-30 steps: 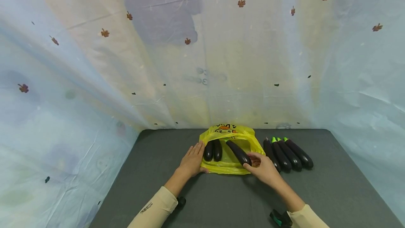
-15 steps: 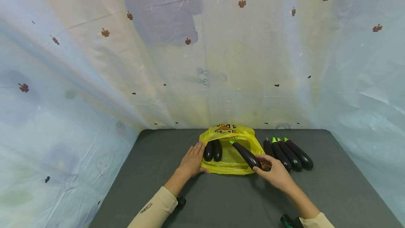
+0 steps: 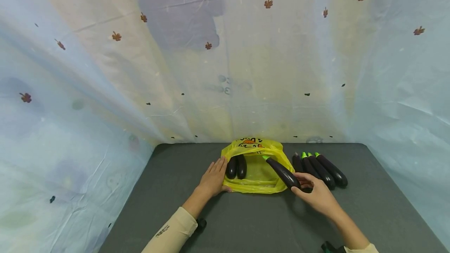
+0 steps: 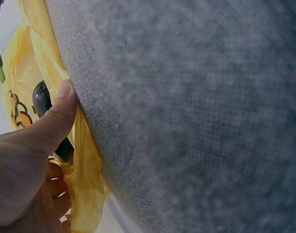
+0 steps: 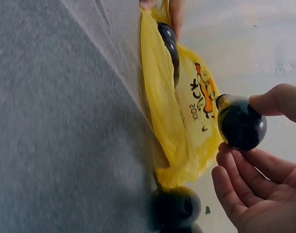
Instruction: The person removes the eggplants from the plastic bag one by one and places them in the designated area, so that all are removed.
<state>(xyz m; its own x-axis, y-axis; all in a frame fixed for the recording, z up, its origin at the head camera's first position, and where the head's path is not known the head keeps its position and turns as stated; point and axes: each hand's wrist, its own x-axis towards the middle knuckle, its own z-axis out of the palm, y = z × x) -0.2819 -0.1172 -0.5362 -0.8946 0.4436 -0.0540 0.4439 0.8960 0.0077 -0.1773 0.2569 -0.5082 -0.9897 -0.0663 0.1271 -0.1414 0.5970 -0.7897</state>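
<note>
My right hand (image 3: 316,196) pinches an eggplant (image 3: 281,171) by its rounded end between thumb and fingers. Its green stem end points left and away, over the mouth of a yellow plastic bag (image 3: 251,187). In the right wrist view this eggplant (image 5: 241,124) shows end-on, held above the table. My left hand (image 3: 212,179) rests along the bag's left side with fingers straight. Its thumb (image 4: 60,114) lies against the bag's rim in the left wrist view. Two more eggplants (image 3: 241,167) lie side by side inside the bag, near that hand.
Several eggplants (image 3: 330,170) lie in a slanted row on the grey table (image 3: 253,221), right of the bag and partly behind my right hand. A patterned plastic sheet (image 3: 246,69) hangs close behind the table.
My right hand has moved right and slightly toward me with the eggplant, whose stem end has shifted right across the bag's mouth. The left hand and the bag hold still.
</note>
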